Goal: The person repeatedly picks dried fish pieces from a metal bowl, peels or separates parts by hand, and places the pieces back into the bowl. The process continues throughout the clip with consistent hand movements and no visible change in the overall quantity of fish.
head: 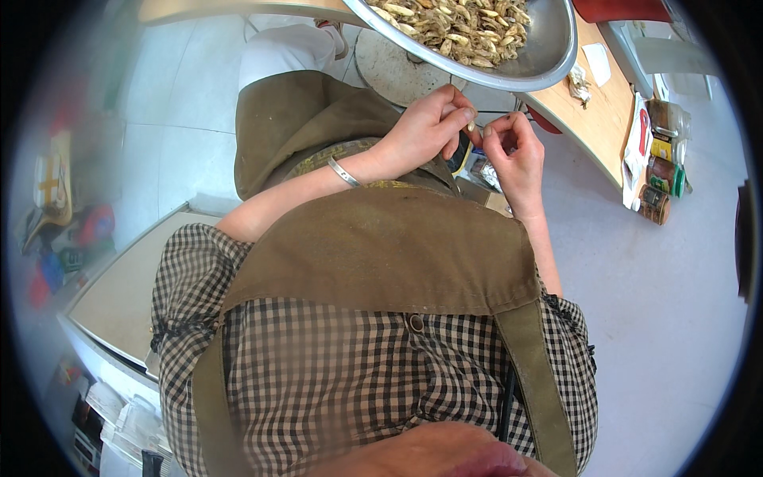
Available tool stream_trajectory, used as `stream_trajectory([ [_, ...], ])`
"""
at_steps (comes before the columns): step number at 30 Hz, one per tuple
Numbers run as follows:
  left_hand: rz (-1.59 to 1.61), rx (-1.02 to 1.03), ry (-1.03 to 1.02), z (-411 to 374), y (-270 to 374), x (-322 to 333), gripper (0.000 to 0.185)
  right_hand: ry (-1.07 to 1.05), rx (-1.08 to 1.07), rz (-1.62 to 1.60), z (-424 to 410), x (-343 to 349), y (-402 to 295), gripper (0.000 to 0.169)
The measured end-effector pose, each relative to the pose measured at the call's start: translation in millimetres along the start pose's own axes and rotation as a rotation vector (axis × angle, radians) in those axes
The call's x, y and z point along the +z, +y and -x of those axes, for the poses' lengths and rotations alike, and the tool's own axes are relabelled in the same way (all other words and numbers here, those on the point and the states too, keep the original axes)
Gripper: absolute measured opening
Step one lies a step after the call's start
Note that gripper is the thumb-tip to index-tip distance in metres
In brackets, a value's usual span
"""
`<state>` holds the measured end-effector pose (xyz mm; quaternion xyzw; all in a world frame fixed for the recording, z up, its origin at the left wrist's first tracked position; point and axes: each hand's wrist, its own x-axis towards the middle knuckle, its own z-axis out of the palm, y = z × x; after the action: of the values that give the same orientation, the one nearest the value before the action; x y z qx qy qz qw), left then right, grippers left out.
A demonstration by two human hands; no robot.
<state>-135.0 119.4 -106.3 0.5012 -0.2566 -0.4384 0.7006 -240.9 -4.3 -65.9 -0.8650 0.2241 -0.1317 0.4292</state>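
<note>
My left hand (426, 128), with a silver bangle (343, 172) on its wrist, pinches a small pale piece (471, 126) between thumb and fingers. Close beside it, my right hand (517, 158) is raised with thumb and forefinger curled together; whether anything is between them is hidden. Both hands are above my lap, over the brown apron (381, 250). Beyond them, a metal basin (545, 53) holds a heap of pale yellow plant pieces with withered brown husks (462, 30).
The basin rests at the edge of a wooden table (602, 131). A crumpled whitish scrap (579, 86) and white paper (598, 63) lie there. Several jars (664, 176) are at the right. A round stool (390, 65) stands below, and a pale-topped cabinet (131, 286) is at left.
</note>
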Motion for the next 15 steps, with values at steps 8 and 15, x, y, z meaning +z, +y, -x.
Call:
stream_trajectory([
  [8, 0.118, -0.044, -0.035, -0.5, 1.1, -3.0, 0.017, 0.053, -0.032, -0.024, 0.7, -8.0, 1.8, 0.008],
  [15, 0.089, -0.036, -0.024, -1.2, -3.0, -2.5, 0.019, -0.060, 0.033, -0.160, 2.2, -12.6, 9.9, 0.016],
])
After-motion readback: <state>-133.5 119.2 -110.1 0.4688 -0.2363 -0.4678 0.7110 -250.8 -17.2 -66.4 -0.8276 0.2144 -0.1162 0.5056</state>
